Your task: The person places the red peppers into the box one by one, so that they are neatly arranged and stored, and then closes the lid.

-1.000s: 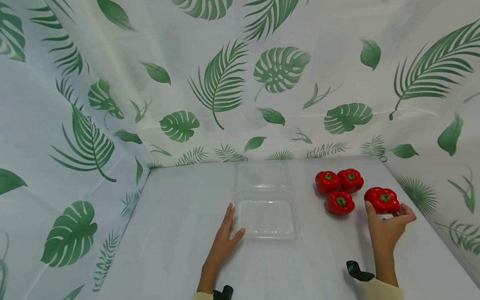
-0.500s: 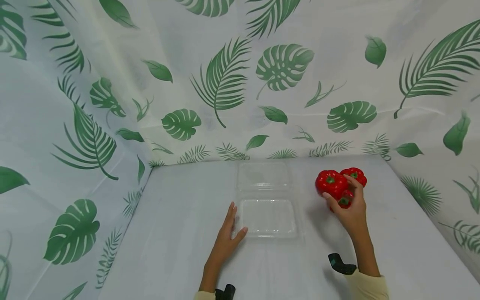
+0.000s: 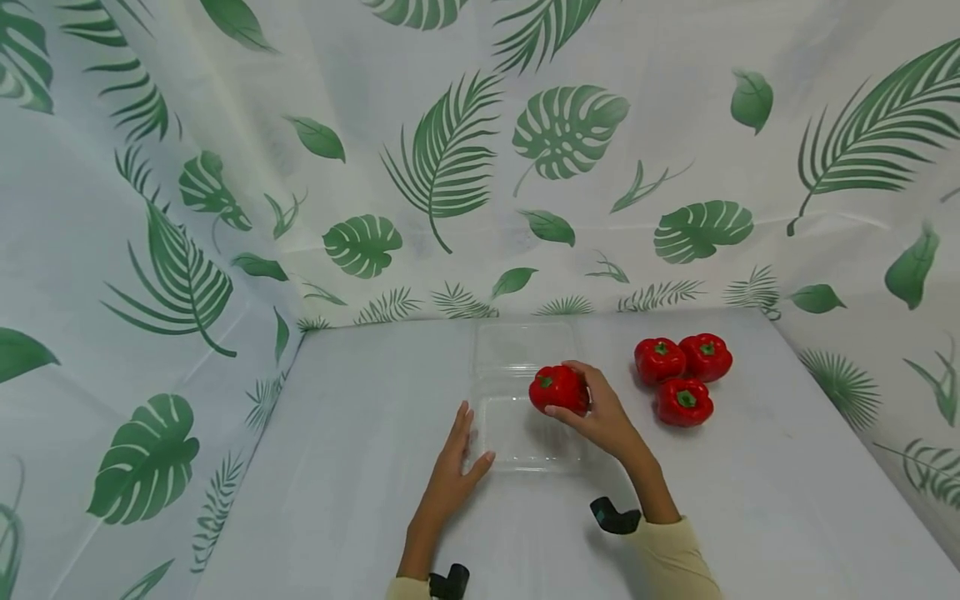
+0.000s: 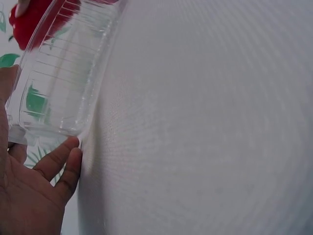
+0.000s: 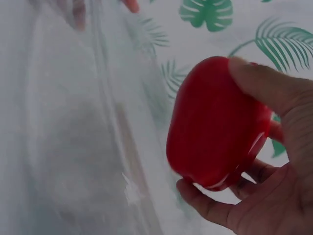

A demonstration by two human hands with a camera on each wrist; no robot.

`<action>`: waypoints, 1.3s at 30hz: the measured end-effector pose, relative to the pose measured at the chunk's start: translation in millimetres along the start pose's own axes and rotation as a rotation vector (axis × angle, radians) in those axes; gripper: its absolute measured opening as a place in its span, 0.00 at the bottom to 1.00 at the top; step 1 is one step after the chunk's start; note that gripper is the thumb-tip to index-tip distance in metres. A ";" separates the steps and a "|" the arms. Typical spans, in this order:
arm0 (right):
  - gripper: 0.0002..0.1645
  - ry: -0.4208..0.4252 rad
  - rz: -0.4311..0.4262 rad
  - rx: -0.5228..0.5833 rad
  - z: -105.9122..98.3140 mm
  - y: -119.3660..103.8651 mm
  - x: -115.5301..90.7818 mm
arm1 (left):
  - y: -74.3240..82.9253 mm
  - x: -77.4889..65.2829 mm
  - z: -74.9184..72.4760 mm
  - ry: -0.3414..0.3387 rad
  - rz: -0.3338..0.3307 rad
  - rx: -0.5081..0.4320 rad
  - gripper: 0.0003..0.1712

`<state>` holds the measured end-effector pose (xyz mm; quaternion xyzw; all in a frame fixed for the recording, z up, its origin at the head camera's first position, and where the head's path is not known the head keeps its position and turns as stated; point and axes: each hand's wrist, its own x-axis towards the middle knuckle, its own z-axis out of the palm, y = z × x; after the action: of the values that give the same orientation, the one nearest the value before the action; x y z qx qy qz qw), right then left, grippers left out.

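A red bell pepper (image 3: 557, 389) is pinched between the thumb and fingers of my right hand (image 3: 606, 417), held up over the clear plastic container (image 3: 525, 465). In the right wrist view the same pepper (image 5: 215, 122) shows its smooth side, clear of the container wall. My left hand (image 3: 450, 477) rests against the container's left side with fingers straight. From the left wrist view, the fingertips (image 4: 72, 143) touch the container's lower edge. The container's lid (image 3: 525, 343) lies folded back, away from me.
To the right on the white table (image 3: 360, 417) sit three more red peppers, a left one (image 3: 659, 360), a far one (image 3: 707, 357) and a near one (image 3: 684, 402). A leaf-patterned cloth (image 3: 450, 167) hangs behind and along both sides.
My right hand has gripped the rightmost bell pepper and carried it left, past the other three, to above the container. The left hand has stayed at the container's side.
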<state>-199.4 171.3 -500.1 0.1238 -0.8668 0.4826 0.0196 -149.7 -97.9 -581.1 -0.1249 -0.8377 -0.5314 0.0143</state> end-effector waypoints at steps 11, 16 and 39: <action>0.47 -0.094 -0.041 -0.096 45.0 0.9 15.2 | 1.5 0.0 -2.5 -0.001 0.037 -0.024 0.45; 0.46 -0.113 -0.016 -0.120 58.5 -0.7 19.3 | 0.9 0.4 -3.0 -0.001 0.022 -0.018 0.45; 0.48 -0.031 0.089 -0.150 99.3 -14.6 32.9 | -0.3 1.8 -4.2 -0.014 0.011 0.033 0.45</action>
<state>-219.4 73.8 -535.9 0.0905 -0.9054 0.4147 -0.0060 -151.9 -101.5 -579.2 -0.1329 -0.8459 -0.5163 0.0133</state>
